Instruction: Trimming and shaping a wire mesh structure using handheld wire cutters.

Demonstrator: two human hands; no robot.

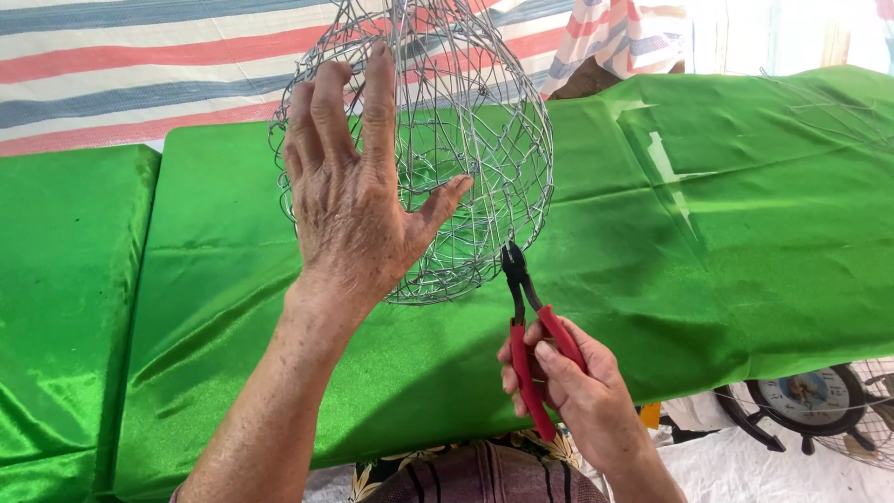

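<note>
Bare metal wire basket (466, 140); glossy satin green cloth (726, 233); pliers (531, 326), red plastic handles.

The wire basket (466, 140) is bare silver-grey metal, an open mesh of irregular loops. The pliers (531, 345) have red handles and a dark, near-black head. A glossy bright green cloth (745, 233) covers the tabletop, with paler green patches. Behind it hangs a striped sheet (140, 65) of white, red and blue-grey bands.
</note>
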